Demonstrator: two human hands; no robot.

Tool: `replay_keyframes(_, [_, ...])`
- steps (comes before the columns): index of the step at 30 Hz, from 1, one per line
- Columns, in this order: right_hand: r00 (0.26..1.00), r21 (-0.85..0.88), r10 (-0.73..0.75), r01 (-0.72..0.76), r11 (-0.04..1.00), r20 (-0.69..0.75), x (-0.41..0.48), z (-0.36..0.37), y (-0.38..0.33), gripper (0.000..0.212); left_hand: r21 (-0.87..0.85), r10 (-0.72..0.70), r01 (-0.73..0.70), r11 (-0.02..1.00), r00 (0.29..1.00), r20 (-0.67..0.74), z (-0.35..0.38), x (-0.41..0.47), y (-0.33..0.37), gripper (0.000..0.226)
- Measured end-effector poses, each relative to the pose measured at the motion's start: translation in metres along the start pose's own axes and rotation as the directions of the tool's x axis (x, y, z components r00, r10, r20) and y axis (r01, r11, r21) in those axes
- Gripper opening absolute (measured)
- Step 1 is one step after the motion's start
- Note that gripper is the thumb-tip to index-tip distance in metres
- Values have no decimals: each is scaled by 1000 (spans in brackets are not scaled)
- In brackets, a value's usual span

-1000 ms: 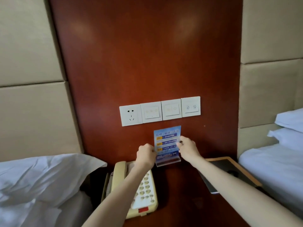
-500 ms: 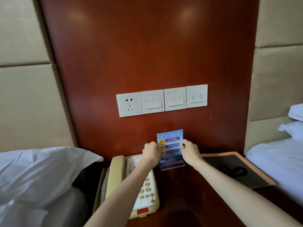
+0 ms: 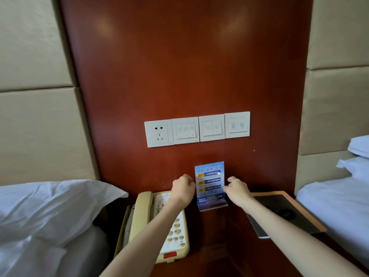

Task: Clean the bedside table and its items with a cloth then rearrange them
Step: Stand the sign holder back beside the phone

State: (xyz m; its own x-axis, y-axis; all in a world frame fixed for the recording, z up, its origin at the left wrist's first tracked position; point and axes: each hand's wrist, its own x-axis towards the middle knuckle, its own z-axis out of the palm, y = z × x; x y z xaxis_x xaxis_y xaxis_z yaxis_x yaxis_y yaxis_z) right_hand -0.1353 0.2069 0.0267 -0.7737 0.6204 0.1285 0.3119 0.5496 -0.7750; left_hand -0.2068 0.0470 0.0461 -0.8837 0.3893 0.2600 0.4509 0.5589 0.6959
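Sign stand [image 3: 209, 182] sits upright at the back of the counter [image 3: 219, 246], right up against the wood wall panel [image 3: 179, 76], btwn the telephone [image 3: 159, 226] and a dark tray w/ orange rim [image 3: 311, 220]. Left grip [image 3: 182, 187] is curled onto the stand's left edge and pinches it. Right grip [image 3: 237, 189] is curled at the right edge, fingertips at or just off it; can't tell if it pinches or only touches.

Handling, as a guess: clear plastic holder w/ a printed card inside, so light, stiff, smooth and prob a bit slippery. It's tall on a narrow foot, so it tips easily. Best hold is both side edges low down, or the foot at the front, not the top corner. Plastic may scratch or crack if knocked on the panel.

Hard to see: no cloth in view. Stand's back and the foot's rear are hidden. Left fingertips are behind the knuckles. Tray's near corner is under the right forearm, and part of the phone keypad is under the left. Card text is too small to read
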Motion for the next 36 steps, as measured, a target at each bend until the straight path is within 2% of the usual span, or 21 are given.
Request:
replay_keyframes(6, [999, 93, -28, 25, 995, 23, -28, -21, -3, 15, -31, 6, -7, 999, 999, -49, -32, -42, 13, 26])
replay_keyframes(12, [987, 344, -20, -36, 938, 158, -70, -39, -19, 16, -254, -91, 69, 965, 993, -78, -56, -96, 21, 22])
replay_keyframes(18, [957, 383, -94, -19, 924, 274, -117, -48, -36, 19, -444, -213, 159, 882, 974, -74, -75, -154, 23, 22])
replay_keyframes(22, [921, 460, -163, -20, 888, 355, -146, -49, -49, 11, -438, -246, 178, 881, 964, -105, -92, -189, 26, 19])
replay_keyframes(29, [858, 519, -284, 24, 855, 429, -186, -39, -89, 13, -442, -258, 142, 885, 943, -212, -144, -252, 11, 19])
replay_keyframes(32, [808, 538, -336, 28, 842, 484, -209, -20, -111, 14, -357, -240, 128, 925, 926, -290, -175, -285, -7, 21])
replay_keyframes(36, [718, 568, -406, 18, 823, 565, -246, 17, -141, 11, -285, -314, 211, 935, 867, -386, -220, -330, -36, 19])
